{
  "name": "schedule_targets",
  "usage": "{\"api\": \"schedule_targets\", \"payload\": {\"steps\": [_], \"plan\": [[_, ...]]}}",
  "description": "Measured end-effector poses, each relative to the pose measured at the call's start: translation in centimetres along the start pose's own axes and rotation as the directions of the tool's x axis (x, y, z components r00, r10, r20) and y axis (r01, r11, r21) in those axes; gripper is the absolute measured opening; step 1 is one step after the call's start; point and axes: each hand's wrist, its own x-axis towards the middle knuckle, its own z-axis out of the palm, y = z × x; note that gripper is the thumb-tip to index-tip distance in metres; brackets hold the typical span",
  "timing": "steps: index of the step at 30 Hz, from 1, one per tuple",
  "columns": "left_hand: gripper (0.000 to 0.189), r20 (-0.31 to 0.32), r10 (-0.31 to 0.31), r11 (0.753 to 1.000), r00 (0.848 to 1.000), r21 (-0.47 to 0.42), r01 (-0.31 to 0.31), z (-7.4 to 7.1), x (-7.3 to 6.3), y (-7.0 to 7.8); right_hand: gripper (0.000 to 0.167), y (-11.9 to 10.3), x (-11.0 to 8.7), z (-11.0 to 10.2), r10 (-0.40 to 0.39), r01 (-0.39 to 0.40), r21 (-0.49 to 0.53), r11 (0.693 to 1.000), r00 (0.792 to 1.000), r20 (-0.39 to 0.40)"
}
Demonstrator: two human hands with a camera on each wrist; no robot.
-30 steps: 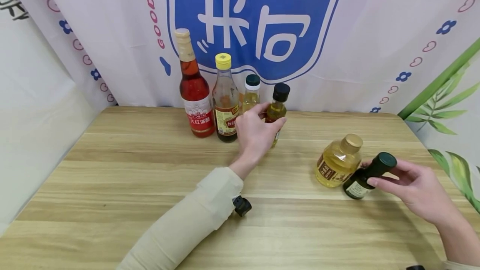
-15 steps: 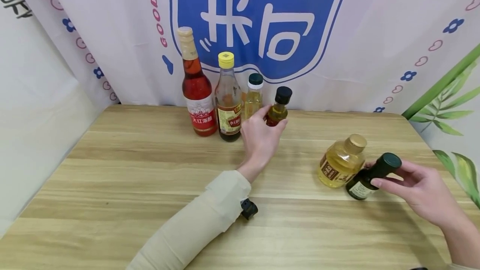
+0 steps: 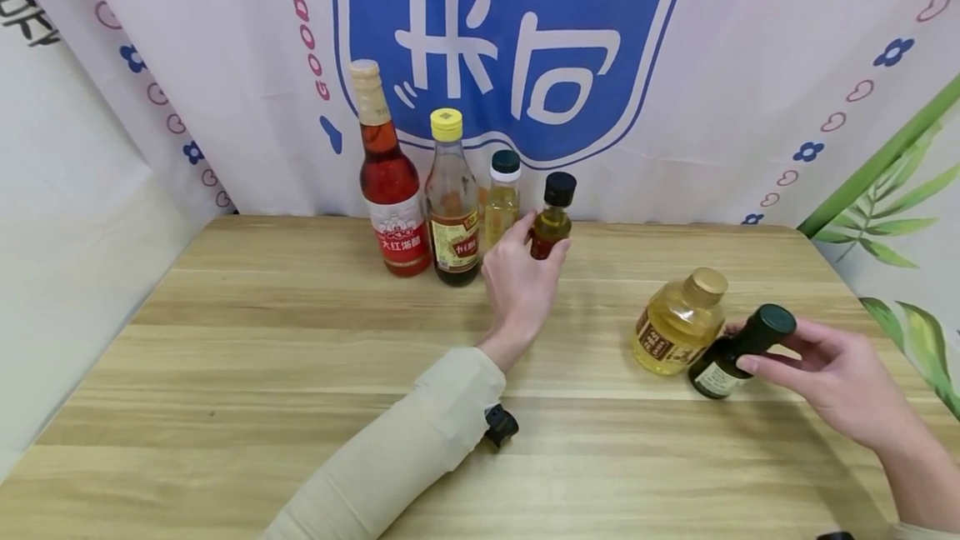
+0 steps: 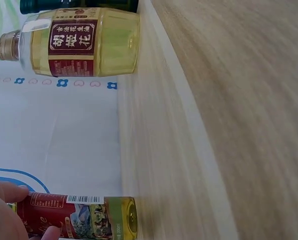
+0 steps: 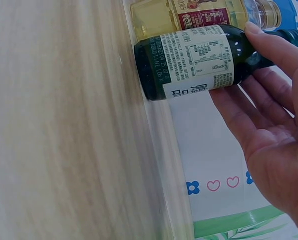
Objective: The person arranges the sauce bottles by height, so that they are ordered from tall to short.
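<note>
My left hand (image 3: 522, 277) grips a small olive oil bottle (image 3: 551, 227) with a black cap, at the right end of the back row. In the left wrist view its red label (image 4: 49, 212) shows between the fingers. My right hand (image 3: 843, 382) holds a dark green glass bottle (image 3: 720, 369) around its neck and shoulder, thumb on the near side. That bottle stands right beside a squat peanut oil bottle (image 3: 678, 327) with a gold cap, overlapping it in the right wrist view.
Left of my left hand stand a tall red vinegar bottle (image 3: 393, 190), a yellow-capped bottle (image 3: 453, 223) of dark liquid and a green-capped oil bottle (image 3: 502, 198). A printed curtain (image 3: 262, 107) hangs along the back edge of the wooden table (image 3: 225, 407).
My left wrist and forearm have shifted rightward. The small bottle's lower end, visible below the left thumb earlier, is now hidden by the hand. The right hand and green bottle have stayed put.
</note>
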Motion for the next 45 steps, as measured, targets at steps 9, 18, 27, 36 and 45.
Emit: {"api": "schedule_targets", "payload": {"steps": [9,18,27,36,45], "plan": [[0.052,-0.014,0.039,0.999,0.999,-0.005,-0.039,0.2,0.0,-0.1,0.042,0.0,0.0,0.0,-0.004,0.004,-0.016,1.0,1.0,-0.008],[0.052,-0.029,0.027,1.0,0.999,-0.012,-0.027,0.5,-0.3,0.1,0.041,0.1,-0.2,0.0,0.006,-0.006,-0.044,0.999,1.0,-0.007],[0.052,-0.042,0.028,0.999,0.999,-0.023,-0.029,0.4,-0.4,0.0,0.041,0.0,-0.1,0.1,-0.013,0.013,-0.033,0.999,1.0,0.0],[0.051,-0.06,0.056,0.998,0.997,-0.035,-0.058,-0.1,-0.8,0.4,0.041,0.0,-0.3,-0.1,0.006,-0.006,-0.014,1.0,1.0,-0.007],[0.043,-0.132,0.168,0.962,0.977,-0.193,-0.192,-1.1,-1.4,0.3,0.04,-0.2,-0.1,-0.1,0.016,-0.018,-0.089,0.996,1.0,-0.025]]}}
